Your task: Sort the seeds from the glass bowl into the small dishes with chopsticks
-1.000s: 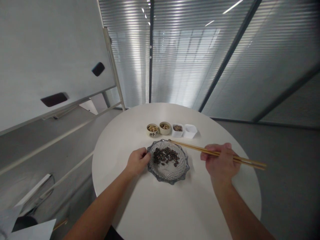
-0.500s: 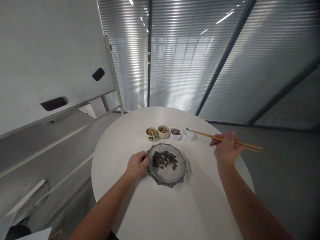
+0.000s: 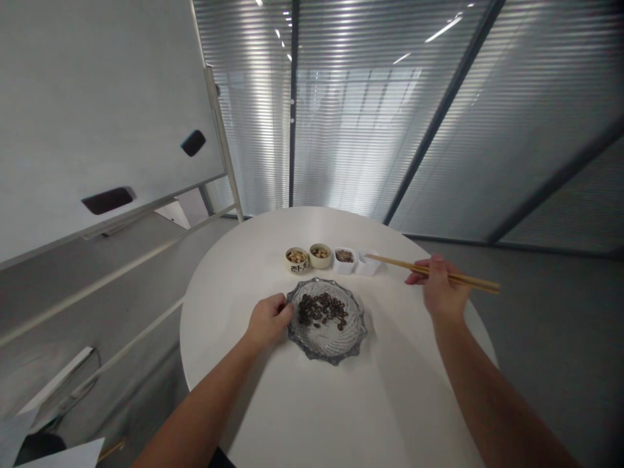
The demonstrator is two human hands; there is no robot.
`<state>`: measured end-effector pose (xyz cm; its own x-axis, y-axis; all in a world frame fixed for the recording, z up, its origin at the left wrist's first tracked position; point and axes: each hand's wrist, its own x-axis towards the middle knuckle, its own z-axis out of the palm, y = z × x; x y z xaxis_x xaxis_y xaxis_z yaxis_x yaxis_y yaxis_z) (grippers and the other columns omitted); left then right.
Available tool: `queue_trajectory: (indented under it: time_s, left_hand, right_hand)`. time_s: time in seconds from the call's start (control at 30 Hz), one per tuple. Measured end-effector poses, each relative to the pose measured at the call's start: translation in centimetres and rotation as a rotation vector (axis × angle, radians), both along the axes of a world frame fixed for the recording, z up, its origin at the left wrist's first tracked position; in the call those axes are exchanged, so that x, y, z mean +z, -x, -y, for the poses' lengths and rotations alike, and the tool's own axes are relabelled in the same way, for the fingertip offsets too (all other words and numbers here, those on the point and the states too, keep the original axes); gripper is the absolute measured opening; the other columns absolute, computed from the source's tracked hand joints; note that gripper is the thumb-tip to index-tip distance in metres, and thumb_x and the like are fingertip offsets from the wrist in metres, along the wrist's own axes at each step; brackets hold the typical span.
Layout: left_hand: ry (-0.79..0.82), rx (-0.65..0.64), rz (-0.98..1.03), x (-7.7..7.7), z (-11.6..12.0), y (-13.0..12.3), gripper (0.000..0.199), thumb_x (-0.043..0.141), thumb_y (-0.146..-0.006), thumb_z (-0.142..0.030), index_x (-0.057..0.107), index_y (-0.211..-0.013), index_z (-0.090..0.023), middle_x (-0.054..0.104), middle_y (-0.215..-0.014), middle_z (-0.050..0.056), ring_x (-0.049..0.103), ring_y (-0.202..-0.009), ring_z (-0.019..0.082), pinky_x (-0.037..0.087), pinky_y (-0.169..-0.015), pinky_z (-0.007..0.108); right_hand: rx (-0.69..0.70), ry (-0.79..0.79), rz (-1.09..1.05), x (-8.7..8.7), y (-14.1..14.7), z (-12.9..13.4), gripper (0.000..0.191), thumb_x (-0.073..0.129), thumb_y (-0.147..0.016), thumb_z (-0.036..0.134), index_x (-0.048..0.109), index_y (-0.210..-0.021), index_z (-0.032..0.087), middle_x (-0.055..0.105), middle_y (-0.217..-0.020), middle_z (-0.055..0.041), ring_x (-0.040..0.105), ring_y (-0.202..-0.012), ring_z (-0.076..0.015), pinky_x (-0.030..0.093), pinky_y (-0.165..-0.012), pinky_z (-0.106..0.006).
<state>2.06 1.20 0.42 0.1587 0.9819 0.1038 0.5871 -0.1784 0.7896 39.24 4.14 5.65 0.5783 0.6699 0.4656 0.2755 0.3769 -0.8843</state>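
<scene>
My left hand (image 3: 269, 320) is closed on the left rim of a scalloped glass plate (image 3: 330, 351). Dark seeds (image 3: 322, 308) lie in the plate, mostly toward its far side. In my right hand (image 3: 442, 286) is a pair of wooden chopsticks (image 3: 404, 263), its tips over the rightmost white cup (image 3: 367, 264). I make out nothing between the tips, and the inside of that cup looks pale. Left of it stand a white cup of small brownish pieces (image 3: 344, 257), then a cream bowl (image 3: 320, 256) and a lettered cream bowl (image 3: 297, 260), both with pale nut-like pieces.
Everything stands on a round white table (image 3: 312, 416). A framed whiteboard (image 3: 121, 97) with two dark erasers is at the left. Behind the table runs a ribbed glass partition (image 3: 351, 143) with dark posts.
A small dark piece showed at the chopstick tips before and is no longer visible there. The chopsticks have lowered slightly over the rightmost cup. My left hand stays on the plate.
</scene>
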Motion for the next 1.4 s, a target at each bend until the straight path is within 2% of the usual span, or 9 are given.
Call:
queue_trajectory:
  time_s: [0.17, 0.3, 0.43, 0.73, 1.1, 1.4]
  left_hand:
    - [0.000, 0.004, -0.024, -0.1, 0.0, 0.0, 0.029, 0.049, -0.087, -0.039, 0.050, -0.066, -0.019, 0.046, -0.061, -0.003, 0.044, -0.062, 0.013, 0.027, -0.059, 0.026]
    - [-0.001, 0.001, -0.031, -0.1, 0.0, 0.0, 0.028, 0.048, -0.086, -0.038, 0.050, -0.066, -0.019, 0.046, -0.061, -0.003, 0.044, -0.063, 0.013, 0.026, -0.059, 0.026]
    - [-0.001, 0.005, -0.027, 0.0, 0.0, 0.0, 0.027, 0.049, -0.086, -0.036, 0.051, -0.065, -0.019, 0.047, -0.061, -0.003, 0.045, -0.062, 0.012, 0.027, -0.060, 0.026]
    - [0.016, 0.010, -0.012, 0.0, 0.0, -0.1, 0.027, 0.049, -0.086, -0.037, 0.051, -0.065, -0.019, 0.046, -0.060, -0.004, 0.044, -0.062, 0.012, 0.027, -0.058, 0.026]
    - [0.008, 0.010, -0.015, 0.1, 0.1, -0.1, 0.028, 0.049, -0.086, -0.037, 0.048, -0.064, -0.019, 0.044, -0.060, -0.004, 0.044, -0.061, 0.012, 0.026, -0.058, 0.026]
    - [0.011, 0.010, -0.011, 0.1, 0.0, -0.1, 0.029, 0.049, -0.086, -0.039, 0.050, -0.064, -0.019, 0.046, -0.060, -0.003, 0.044, -0.062, 0.013, 0.027, -0.058, 0.026]
  right_hand:
    - [0.210, -0.133, -0.143, 1.0, 2.7, 3.5, 0.043, 0.070, -0.087, 0.056, 0.071, -0.073, 0.016, 0.064, -0.052, -0.0009, 0.060, -0.038, -0.0173, 0.051, -0.037, -0.029]
    - [0.448, 0.034, -0.012, 1.4, 6.1, 6.6, 0.042, 0.067, -0.091, 0.056, 0.074, -0.080, 0.016, 0.070, -0.058, -0.0059, 0.066, -0.046, -0.0186, 0.055, -0.044, -0.029]
    - [0.573, 0.157, 0.147, 0.9, 8.7, 7.2, 0.048, 0.059, -0.095, 0.060, 0.073, -0.079, 0.016, 0.069, -0.053, -0.0047, 0.065, -0.044, -0.0170, 0.054, -0.044, -0.026]
    - [0.508, 0.179, 0.211, -1.8, 9.2, 6.4, 0.044, 0.056, -0.097, 0.057, 0.072, -0.082, 0.019, 0.066, -0.051, -0.0009, 0.062, -0.044, -0.0168, 0.052, -0.045, -0.026]
    - [0.515, 0.177, 0.353, -2.4, 9.6, 6.6, 0.039, 0.057, -0.098, 0.052, 0.074, -0.081, 0.020, 0.065, -0.052, 0.0004, 0.060, -0.044, -0.0150, 0.049, -0.045, -0.024]
    - [0.445, 0.129, 0.375, -2.5, 9.9, 6.8, 0.044, 0.057, -0.097, 0.052, 0.076, -0.075, 0.019, 0.071, -0.056, -0.0037, 0.067, -0.048, -0.0177, 0.055, -0.047, -0.026]
